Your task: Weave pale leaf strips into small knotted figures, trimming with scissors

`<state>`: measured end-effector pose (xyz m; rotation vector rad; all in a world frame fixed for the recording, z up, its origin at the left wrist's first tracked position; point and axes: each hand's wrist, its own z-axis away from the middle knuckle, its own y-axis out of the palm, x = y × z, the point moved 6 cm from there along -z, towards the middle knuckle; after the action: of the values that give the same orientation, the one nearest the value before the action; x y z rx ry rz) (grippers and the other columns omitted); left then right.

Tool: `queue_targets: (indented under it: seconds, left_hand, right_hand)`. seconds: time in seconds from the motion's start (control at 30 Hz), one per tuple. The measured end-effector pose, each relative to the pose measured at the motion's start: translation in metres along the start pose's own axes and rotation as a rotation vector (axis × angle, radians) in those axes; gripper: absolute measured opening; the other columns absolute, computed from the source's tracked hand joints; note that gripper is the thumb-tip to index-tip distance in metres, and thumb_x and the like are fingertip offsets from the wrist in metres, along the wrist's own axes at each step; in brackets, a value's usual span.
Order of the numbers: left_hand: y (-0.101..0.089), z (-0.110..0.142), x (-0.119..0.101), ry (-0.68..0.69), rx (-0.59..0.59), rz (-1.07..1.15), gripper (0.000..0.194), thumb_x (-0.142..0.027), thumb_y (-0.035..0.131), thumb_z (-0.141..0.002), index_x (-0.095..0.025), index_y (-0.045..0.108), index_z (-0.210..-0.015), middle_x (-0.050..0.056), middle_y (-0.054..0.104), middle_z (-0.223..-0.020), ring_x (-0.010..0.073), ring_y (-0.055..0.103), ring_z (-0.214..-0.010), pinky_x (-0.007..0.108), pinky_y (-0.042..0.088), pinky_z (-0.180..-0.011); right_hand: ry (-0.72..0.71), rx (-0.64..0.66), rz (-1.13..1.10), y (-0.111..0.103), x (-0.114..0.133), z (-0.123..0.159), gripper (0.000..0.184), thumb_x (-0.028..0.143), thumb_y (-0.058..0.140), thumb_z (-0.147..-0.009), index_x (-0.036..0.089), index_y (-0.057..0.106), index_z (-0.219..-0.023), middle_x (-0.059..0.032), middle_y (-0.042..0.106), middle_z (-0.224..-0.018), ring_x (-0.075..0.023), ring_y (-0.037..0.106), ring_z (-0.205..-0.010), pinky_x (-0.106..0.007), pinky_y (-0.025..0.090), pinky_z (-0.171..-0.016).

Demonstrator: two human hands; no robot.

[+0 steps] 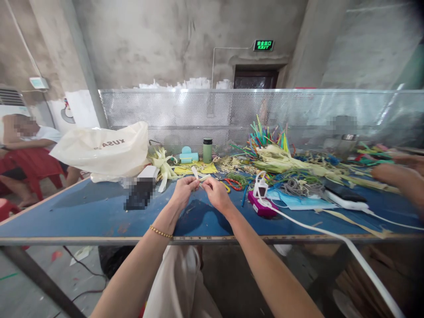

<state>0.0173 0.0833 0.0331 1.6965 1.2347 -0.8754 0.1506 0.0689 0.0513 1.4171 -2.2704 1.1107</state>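
My left hand (183, 190) and my right hand (216, 193) meet above the blue table (99, 216), both pinched on a pale leaf strip (195, 173) that sticks up between the fingertips. A bead bracelet (160, 232) circles my left wrist. Just beyond the hands lie more pale leaf strips (164, 165), yellow sheets (195, 168) and red-handled scissors (233, 183).
A white plastic bag (102, 150) sits at the left. A green flask (207, 150), coloured strips (265, 134), a magenta power strip (261, 205) with a white cable and a perforated metal screen (232, 110) stand behind. Another person's arm (402, 181) reaches in at the right; a seated person (29, 145) is at the left.
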Motion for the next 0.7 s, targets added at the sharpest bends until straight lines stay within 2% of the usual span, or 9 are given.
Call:
queue_targets:
  seconds: [0.17, 0.27, 0.37, 0.43, 0.57, 0.7]
  left_hand:
    - [0.008, 0.001, 0.003, -0.093, 0.1, 0.171, 0.025, -0.03, 0.081, -0.062, -0.011, 0.066, -0.066, 0.002, 0.058, -0.06, 0.0098, 0.05, -0.057, 0.023, 0.037, -0.058]
    - [0.012, 0.003, 0.003, -0.118, 0.137, 0.193, 0.027, -0.029, 0.083, -0.061, -0.011, 0.068, -0.073, 0.003, 0.061, -0.065, 0.0096, 0.052, -0.059, 0.023, 0.039, -0.06]
    - [0.017, 0.006, 0.002, -0.133, 0.182, 0.19, 0.035, -0.027, 0.086, -0.058, -0.011, 0.07, -0.084, 0.004, 0.064, -0.071, 0.0107, 0.057, -0.064, 0.023, 0.041, -0.063]
    - [0.018, 0.007, 0.001, -0.153, 0.2, 0.169, 0.036, -0.031, 0.086, -0.06, -0.011, 0.07, -0.085, 0.005, 0.065, -0.073, 0.0112, 0.058, -0.064, 0.023, 0.041, -0.062]
    - [0.013, 0.006, 0.004, -0.164, 0.134, 0.083, 0.035, -0.041, 0.083, -0.062, -0.011, 0.068, -0.07, 0.005, 0.064, -0.064, 0.0114, 0.055, -0.056, 0.024, 0.038, -0.056]
    - [0.008, 0.003, 0.01, -0.147, 0.071, 0.054, 0.033, -0.035, 0.087, -0.054, -0.012, 0.065, -0.059, 0.003, 0.061, -0.056, 0.0121, 0.055, -0.054, 0.026, 0.039, -0.056]
  right_hand:
    - [0.193, -0.021, -0.323, -0.001, -0.011, 0.001, 0.023, 0.04, 0.058, -0.078, 0.018, 0.06, -0.073, 0.0, 0.058, -0.061, -0.0142, 0.049, -0.055, -0.026, 0.037, -0.055]
    - [0.242, -0.064, -0.475, -0.003, -0.014, 0.001, 0.027, 0.045, 0.061, -0.076, 0.018, 0.062, -0.079, 0.0015, 0.057, -0.061, -0.0132, 0.048, -0.054, -0.025, 0.037, -0.052]
    - [0.222, -0.115, -0.427, -0.007, -0.014, 0.0, 0.026, 0.043, 0.063, -0.074, 0.017, 0.06, -0.071, 0.0012, 0.057, -0.059, -0.0126, 0.047, -0.053, -0.025, 0.036, -0.052]
    - [0.208, -0.145, -0.347, -0.01, -0.015, 0.0, 0.026, 0.042, 0.062, -0.075, 0.018, 0.057, -0.066, 0.0014, 0.055, -0.057, -0.0129, 0.046, -0.053, -0.025, 0.036, -0.052]
    - [0.179, -0.144, -0.23, -0.01, -0.014, 0.0, 0.026, 0.041, 0.06, -0.075, 0.02, 0.052, -0.062, 0.0023, 0.052, -0.052, -0.0136, 0.045, -0.053, -0.025, 0.035, -0.052]
    - [0.186, -0.14, -0.185, -0.007, -0.015, 0.001, 0.024, 0.038, 0.059, -0.074, 0.021, 0.051, -0.06, 0.0031, 0.05, -0.051, -0.0135, 0.043, -0.052, -0.025, 0.033, -0.051]
